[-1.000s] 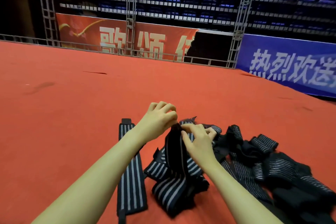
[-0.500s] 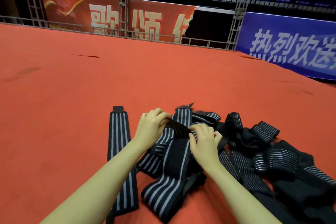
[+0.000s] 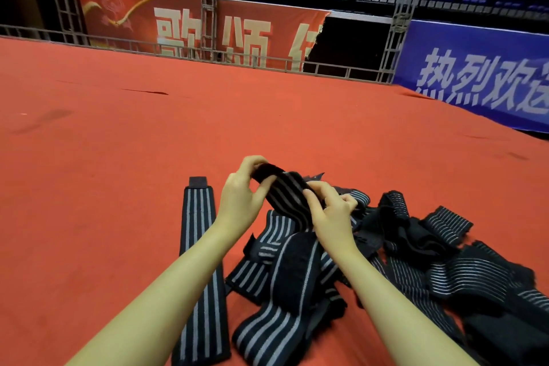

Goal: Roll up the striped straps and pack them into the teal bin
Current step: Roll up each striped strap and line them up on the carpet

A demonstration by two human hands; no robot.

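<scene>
At the left of the heap, one striped strap lies flat and straight on the red carpet, running from the middle of the frame down to the bottom edge, its plain black tab at the far end. The person's left forearm crosses over its lower part.

Just right of that, the left hand is raised above the carpet at centre frame, its fingers curled over the black end of a lifted strap and the thumb underneath, pinching that end. The strap slopes down to the right from there, grey stripes showing along its top.

The right hand grips the same strap lower down, thumb on the striped face and fingers wrapped behind it. Below both hands the strap drops into a loose tangle of broad-striped straps at lower centre.

Further right, a dark pile of finer-striped straps spreads toward the lower right corner, touching the central tangle.

Along the top of the frame, beyond the carpet's far edge, hang a red banner at upper left and a blue banner at upper right, with metal truss posts between them and dark seating rows behind.
</scene>
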